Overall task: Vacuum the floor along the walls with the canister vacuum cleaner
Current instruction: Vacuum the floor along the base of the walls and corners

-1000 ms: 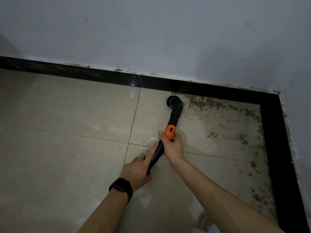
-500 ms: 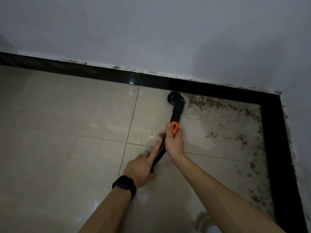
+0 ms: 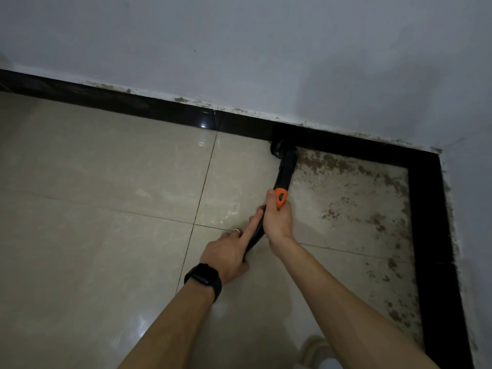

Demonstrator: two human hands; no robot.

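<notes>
A black vacuum wand with an orange collar slants across the beige tile floor. Its round brush nozzle sits against the black baseboard of the far wall. My right hand grips the wand just below the orange collar. My left hand, with a ring and a black wrist watch, holds the lower black part of the wand, index finger stretched along it. Brown dirt patches cover the tile to the right of the nozzle. The canister is out of view.
White walls meet in a corner at the right, with black baseboard running down the right side too. A pale foot or slipper shows at the bottom edge. Tile to the left looks clean.
The nozzle has slid forward from the open tile up to the baseboard. Both hands moved forward with the wand, keeping their grip.
</notes>
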